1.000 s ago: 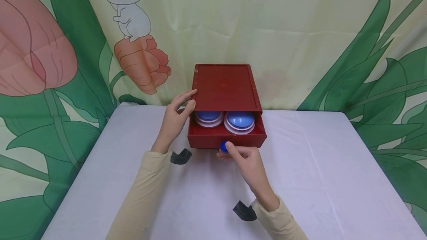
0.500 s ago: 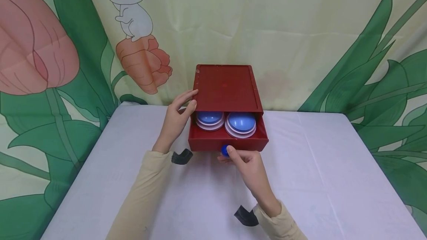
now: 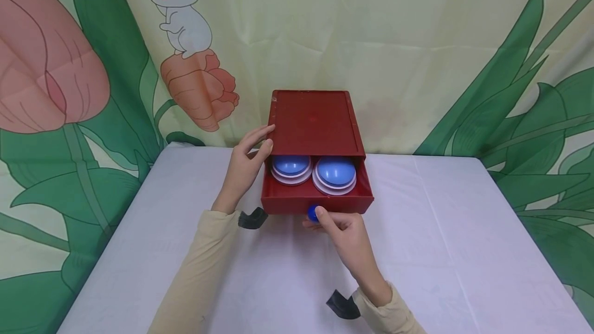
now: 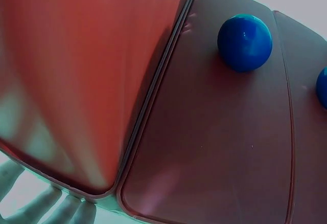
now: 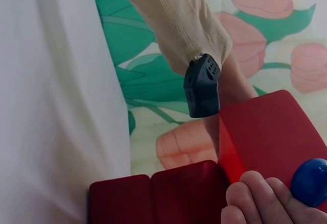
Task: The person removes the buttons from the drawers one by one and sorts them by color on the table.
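A dark red drawer cabinet (image 3: 315,122) stands at the back of the table, its top drawer (image 3: 287,205) slid partway out. Inside sit two round push buttons with blue domes and white rims, a left push button (image 3: 291,166) and a right push button (image 3: 336,171). My right hand (image 3: 348,236) pinches the drawer's round blue knob (image 5: 310,182) between thumb and fingers. My left hand (image 3: 246,164) rests against the cabinet's left side, fingers fairly straight, thumb near its front edge. Some left fingers (image 4: 38,206) show along the cabinet's side in the left wrist view.
Two closed drawers lie under the pulled one; their blue knobs, an upper knob (image 4: 245,42) and a lower knob (image 4: 322,87), stick out. A white cloth covers the table (image 3: 417,251). Behind the cabinet hangs a printed curtain (image 3: 385,40). Black wrist cameras sit at both sleeves.
The top drawer has slid further out toward me, showing more of both push buttons. My right hand has come back with its knob; my left hand keeps its place.
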`<control>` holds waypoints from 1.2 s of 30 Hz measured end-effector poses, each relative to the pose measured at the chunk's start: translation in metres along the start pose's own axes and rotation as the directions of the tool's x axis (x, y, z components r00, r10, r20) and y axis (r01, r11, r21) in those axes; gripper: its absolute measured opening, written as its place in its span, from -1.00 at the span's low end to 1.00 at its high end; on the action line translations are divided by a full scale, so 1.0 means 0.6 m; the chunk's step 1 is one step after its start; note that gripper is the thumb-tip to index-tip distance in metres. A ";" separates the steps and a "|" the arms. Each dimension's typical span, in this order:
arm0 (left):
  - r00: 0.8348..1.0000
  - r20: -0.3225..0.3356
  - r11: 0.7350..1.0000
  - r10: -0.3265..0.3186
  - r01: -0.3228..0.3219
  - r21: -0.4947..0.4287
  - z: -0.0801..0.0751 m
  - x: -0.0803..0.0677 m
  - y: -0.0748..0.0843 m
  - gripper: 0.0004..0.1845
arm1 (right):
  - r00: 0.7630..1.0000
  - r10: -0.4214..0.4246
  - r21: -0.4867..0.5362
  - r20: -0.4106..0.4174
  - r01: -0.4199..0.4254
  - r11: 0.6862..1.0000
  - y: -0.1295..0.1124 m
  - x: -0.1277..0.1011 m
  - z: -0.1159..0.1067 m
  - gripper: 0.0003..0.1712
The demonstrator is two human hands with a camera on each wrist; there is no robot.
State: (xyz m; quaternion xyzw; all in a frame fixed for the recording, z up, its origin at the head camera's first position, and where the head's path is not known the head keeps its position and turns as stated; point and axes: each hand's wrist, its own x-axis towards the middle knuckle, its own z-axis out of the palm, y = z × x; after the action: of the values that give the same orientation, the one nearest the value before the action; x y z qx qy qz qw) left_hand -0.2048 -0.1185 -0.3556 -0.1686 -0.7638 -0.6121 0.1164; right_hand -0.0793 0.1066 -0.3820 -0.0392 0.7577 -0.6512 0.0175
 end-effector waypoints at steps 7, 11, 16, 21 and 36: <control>1.000 0.013 1.000 -0.028 0.028 -0.007 0.001 -0.003 0.026 -0.54 | 1.000 0.001 -0.012 -0.005 -0.001 1.000 0.000 -0.005 0.000 -0.63; 1.000 0.007 1.000 -0.019 0.019 -0.017 0.002 0.003 -0.005 -0.54 | 1.000 0.012 -0.019 -0.007 -0.012 1.000 0.001 -0.007 0.000 -0.64; 1.000 0.004 1.000 -0.008 0.008 -0.012 0.000 0.002 -0.009 -0.55 | 1.000 0.015 -0.020 -0.012 -0.015 1.000 0.003 -0.012 0.002 -0.65; 1.000 -0.001 1.000 0.003 -0.003 -0.003 0.000 0.002 -0.008 -0.56 | 1.000 -0.013 -0.009 -0.005 0.013 1.000 0.004 -0.017 0.002 -0.66; 1.000 -0.002 1.000 0.008 -0.008 -0.012 0.002 0.002 -0.009 -0.56 | 0.997 -0.071 -0.006 -0.015 0.071 0.997 0.008 -0.030 0.004 -0.71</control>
State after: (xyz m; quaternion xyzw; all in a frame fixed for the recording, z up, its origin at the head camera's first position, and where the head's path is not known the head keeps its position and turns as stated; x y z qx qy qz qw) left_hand -0.2079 -0.1184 -0.3605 -0.1719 -0.7592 -0.6165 0.1185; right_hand -0.0613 0.1066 -0.3877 -0.0611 0.7577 -0.6496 -0.0117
